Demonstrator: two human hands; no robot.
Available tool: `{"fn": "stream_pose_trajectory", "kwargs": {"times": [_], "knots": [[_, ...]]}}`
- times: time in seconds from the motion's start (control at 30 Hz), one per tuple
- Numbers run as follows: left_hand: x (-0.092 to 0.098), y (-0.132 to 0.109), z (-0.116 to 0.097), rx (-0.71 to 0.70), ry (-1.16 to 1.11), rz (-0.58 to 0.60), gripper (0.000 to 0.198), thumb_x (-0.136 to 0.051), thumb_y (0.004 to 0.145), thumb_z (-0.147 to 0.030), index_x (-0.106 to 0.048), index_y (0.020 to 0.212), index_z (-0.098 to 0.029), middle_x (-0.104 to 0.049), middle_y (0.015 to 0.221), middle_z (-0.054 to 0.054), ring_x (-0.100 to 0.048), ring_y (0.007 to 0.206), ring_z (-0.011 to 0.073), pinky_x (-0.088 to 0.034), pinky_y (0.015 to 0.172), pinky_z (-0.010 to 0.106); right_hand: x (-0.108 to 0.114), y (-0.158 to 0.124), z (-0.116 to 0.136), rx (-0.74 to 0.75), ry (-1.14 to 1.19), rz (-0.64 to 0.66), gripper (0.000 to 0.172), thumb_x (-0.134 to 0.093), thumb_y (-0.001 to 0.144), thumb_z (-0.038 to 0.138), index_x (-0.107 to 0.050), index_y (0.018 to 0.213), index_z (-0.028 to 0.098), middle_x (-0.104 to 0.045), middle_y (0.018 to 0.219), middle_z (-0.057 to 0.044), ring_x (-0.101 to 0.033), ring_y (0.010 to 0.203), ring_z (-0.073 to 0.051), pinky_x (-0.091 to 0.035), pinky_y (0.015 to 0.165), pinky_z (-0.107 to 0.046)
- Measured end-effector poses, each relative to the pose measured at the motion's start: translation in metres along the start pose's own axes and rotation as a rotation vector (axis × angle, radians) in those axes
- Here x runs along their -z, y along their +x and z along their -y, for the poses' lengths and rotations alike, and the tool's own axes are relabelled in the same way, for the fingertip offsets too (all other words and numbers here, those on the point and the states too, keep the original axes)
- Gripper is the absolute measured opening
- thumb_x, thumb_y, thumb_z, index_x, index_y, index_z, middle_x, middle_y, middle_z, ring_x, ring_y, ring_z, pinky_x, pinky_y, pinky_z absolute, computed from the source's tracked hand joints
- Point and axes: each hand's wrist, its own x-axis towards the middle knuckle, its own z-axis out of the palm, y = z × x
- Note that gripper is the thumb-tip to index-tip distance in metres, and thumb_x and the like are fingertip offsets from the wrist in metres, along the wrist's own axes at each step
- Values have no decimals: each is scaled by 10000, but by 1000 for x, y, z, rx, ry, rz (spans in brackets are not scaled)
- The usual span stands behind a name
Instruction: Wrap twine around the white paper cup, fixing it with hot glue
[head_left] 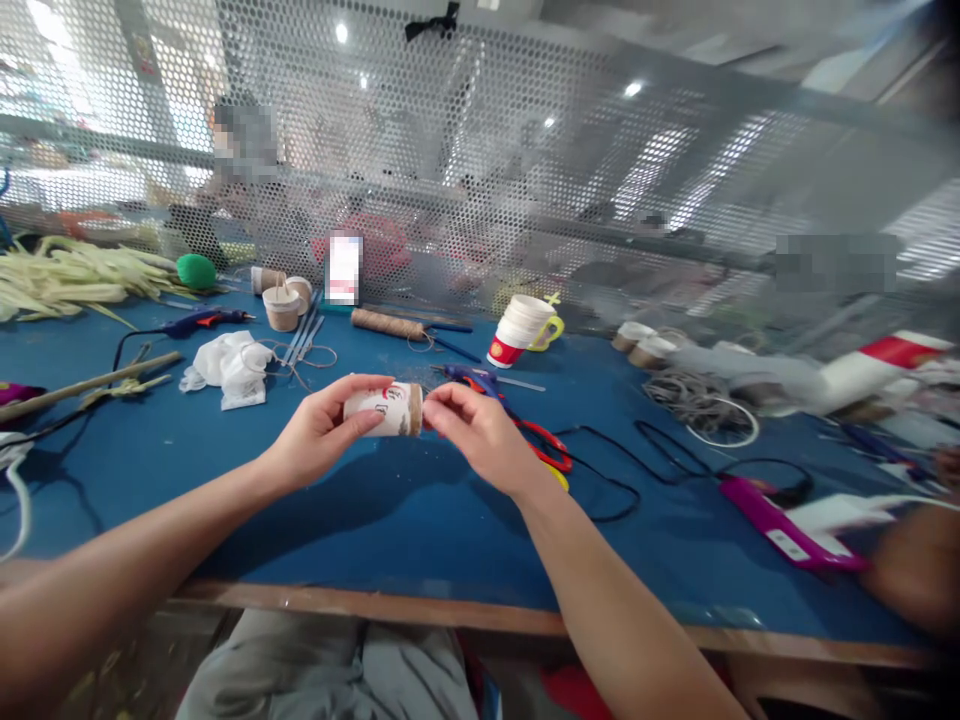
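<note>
1. Two forearms [172, 535] reaching across the near edge of the worktop [330, 545], which is blue.
2. Left hand [334, 425]: thumb and fingers wrapped around a printed paper cup [394, 412], held sideways above the worktop's middle.
3. Right hand [480, 425]: thumb and fingertips drawn into a narrow pinch at the cup's brown-banded end (whether anything lies between them cannot be told).
4. Purple power strip [787, 525], towards the right edge of the worktop.
5. Scissors [546, 440], red and yellow in the handles, partly hidden by the right hand; just beyond, a blue glue gun [472, 378].
6. Crumpled white bag [229, 368], left of centre.
7. Stack of white cups [517, 325], tilted, with a yellow handle (far side of the worktop); leftward, a roll of brown twine [386, 324].
8. Green ball [196, 271], beside pale strips [67, 275] heaped at the far left corner.
9. Perforated panel [450, 150], rising behind the far edge.
</note>
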Motion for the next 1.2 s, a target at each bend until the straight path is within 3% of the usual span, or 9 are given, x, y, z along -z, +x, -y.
{"fn": "stream_pose_trajectory", "kwargs": {"times": [0.1, 0.37, 0.53, 0.63, 0.73, 0.83, 0.97, 1.2], "knots": [[0, 1, 0, 8, 16, -9, 366, -563, 784, -300, -558, 1102, -120, -651, 920, 68, -594, 719, 133, -486, 661, 242, -3, -3, 2, 33, -8, 54, 168, -578, 749, 331, -527, 782, 175, -551, 734, -5, -485, 642, -113, -412, 611, -251], [0, 0, 3, 43, 44, 12, 364, -575, 773, -275, -560, 1111, -141, -637, 883, 44, -568, 681, 119, -455, 627, 228, -6, -2, -3, 66, 8, 42, 127, -563, 743, 272, -484, 703, 181, -499, 662, 22, -452, 591, -93, -394, 571, -233], [1, 2, -3, 137, -292, 5, 481, -672, 704, -280, -521, 1143, -158, -639, 935, 44, -592, 772, 138, -476, 688, 239, -5, -3, -1, 142, -26, 55, 93, -553, 746, 234, -481, 717, 184, -512, 684, 17, -464, 621, -100, -402, 596, -237], [4, 4, -6, 268, -496, 0, 478, -675, 708, -316, -521, 1136, -170, -645, 859, 30, -604, 711, 128, -489, 641, 238, -5, -5, 2, 210, -98, 81, 74, -544, 748, 203, -484, 710, 185, -520, 701, 11, -474, 652, -109, -403, 634, -250], [5, 6, -5, 320, -538, -6, 461, -697, 685, -294, -549, 1099, -158, -640, 777, 17, -597, 640, 114, -482, 590, 222, -5, -5, 3, 254, -165, 128, 67, -561, 737, 188, -499, 714, 184, -528, 731, 5, -478, 675, -113, -401, 660, -258], [4, 6, -3, 223, -440, -24, 390, -691, 687, -262, -585, 1043, -145, -643, 829, 21, -594, 680, 106, -482, 639, 215, -3, -4, 3, 174, -140, 158, 100, -591, 729, 233, -526, 783, 179, -556, 767, -5, -493, 695, -119, -414, 674, -266], [1, 1, -3, 104, -130, -13, 343, -625, 733, -261, -592, 1049, -131, -644, 902, 47, -587, 734, 126, -480, 700, 245, -1, -3, 0, 71, -28, 123, 183, -587, 744, 325, -536, 824, 168, -577, 787, -20, -513, 696, -121, -433, 668, -268], [-2, -4, -4, 9, 202, 5, 328, -533, 777, -267, -591, 1073, -138, -630, 809, 31, -523, 611, 101, -437, 580, 215, -7, -2, -2, 30, -51, 24, 147, -573, 732, 306, -545, 731, 162, -574, 695, -8, -487, 605, -104, -415, 582, -247]]}}
